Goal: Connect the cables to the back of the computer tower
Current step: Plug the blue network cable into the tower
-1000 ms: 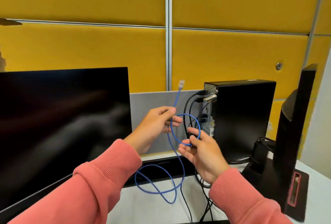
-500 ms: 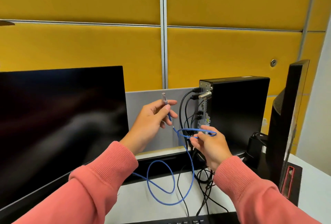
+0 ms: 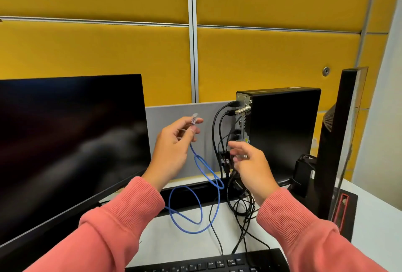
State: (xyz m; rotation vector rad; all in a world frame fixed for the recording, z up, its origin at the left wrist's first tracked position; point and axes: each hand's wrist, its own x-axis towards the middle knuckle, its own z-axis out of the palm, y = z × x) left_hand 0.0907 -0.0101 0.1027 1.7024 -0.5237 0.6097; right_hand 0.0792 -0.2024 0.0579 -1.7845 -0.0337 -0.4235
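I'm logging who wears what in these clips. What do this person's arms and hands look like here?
Both arms wear long salmon-pink sleeves with ribbed cuffs ending at the wrists. The left hand is bare, with no glove. The right hand is also ungloved and shows what seems to be a ring on one finger, blurred.

Office cubicle: partition panels (image 3: 272, 60), monitors (image 3: 69, 141)

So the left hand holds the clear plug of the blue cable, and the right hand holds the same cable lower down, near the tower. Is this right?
Not quite. In the head view the right hand holds nothing: its fingers are loose near the tower, apart from the blue cable. The left hand does hold the clear plug.
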